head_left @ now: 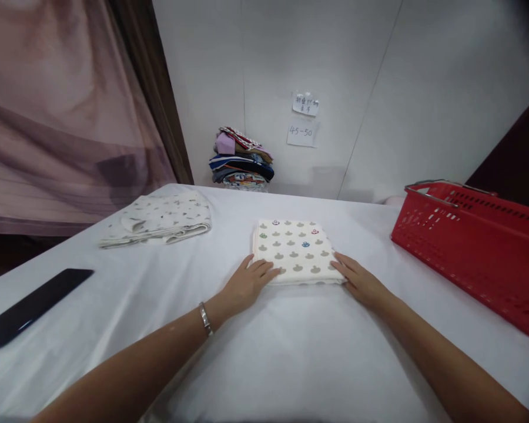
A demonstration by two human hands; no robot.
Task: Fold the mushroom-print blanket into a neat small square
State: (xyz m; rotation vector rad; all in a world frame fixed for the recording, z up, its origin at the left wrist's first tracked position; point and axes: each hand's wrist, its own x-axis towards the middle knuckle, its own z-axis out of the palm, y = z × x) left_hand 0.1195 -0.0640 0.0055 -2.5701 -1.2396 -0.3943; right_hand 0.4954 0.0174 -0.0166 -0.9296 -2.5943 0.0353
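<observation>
A white cloth [295, 249], printed with grey shapes and a few coloured ones, lies folded into a neat block in the middle of the table. My left hand [248, 284] rests at its near left corner, with fingers stretched over the top and the thumb along the left side. At the right edge, my right hand [364, 283] touches the cloth with its fingers apart and extended. Neither hand lifts the cloth; it stays flat on the table. A bracelet [206, 319] circles my left wrist.
Another folded white printed cloth [167, 217] lies at the table's [317, 352] back left. A black flat object [33, 305] is at the left edge. A red basket [471, 247] with metal handles stands right. Behind the table are stacked fabrics [241, 160] and wall papers [302, 131].
</observation>
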